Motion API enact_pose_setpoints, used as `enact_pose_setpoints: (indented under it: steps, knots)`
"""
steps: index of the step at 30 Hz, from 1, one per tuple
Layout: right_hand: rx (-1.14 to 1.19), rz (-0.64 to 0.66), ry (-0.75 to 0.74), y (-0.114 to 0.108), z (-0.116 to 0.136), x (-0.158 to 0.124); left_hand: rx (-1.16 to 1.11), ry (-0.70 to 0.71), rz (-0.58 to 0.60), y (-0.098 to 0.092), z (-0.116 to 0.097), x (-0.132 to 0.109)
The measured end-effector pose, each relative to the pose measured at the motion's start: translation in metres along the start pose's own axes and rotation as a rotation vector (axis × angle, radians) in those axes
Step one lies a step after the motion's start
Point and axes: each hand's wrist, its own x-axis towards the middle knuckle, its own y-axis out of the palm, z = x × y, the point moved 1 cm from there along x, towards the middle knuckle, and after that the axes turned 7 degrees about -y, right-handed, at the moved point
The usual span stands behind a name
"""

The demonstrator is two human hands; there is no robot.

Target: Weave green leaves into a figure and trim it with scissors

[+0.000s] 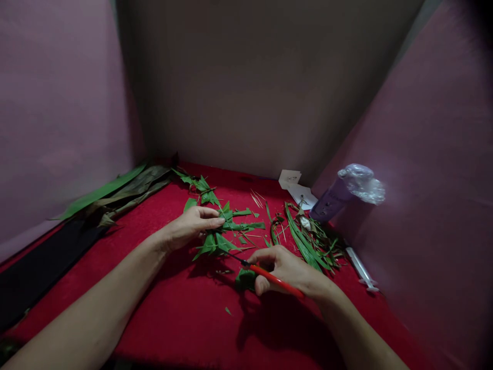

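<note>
My left hand is closed, pinching a folded green leaf piece between thumb and fingers. Cut, pointed leaf parts hang below that grip. In my right hand is a slim orange-handled tool with a narrow dark tip; whether it is scissors or pliers I cannot tell. Its tip points left and reaches the edge of the lower leaf parts. Under my right fingers a dark green rolled leaf lies on the red cloth.
Long leaves and a black cloth strip lie at left. Leaf scraps, thin sticks and a white syringe are at right. A purple container with clear wrap stands near white cards. Walls enclose three sides.
</note>
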Motion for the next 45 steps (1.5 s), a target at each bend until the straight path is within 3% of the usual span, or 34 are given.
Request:
enact_pose_setpoints:
  steps: [14,25,45]
  knots:
    - [0.013,0.004,-0.014,0.0001,-0.0023,0.0004,0.019,0.004,0.003,0.0,-0.0025,-0.0018]
    - [-0.121,-0.026,-0.047,0.0001,-0.0014,-0.0021,0.009,0.013,-0.023,-0.0019,-0.0021,0.0001]
    - [-0.082,0.013,-0.024,-0.0033,-0.002,-0.0014,-0.02,-0.001,-0.06,-0.0028,-0.0016,0.0013]
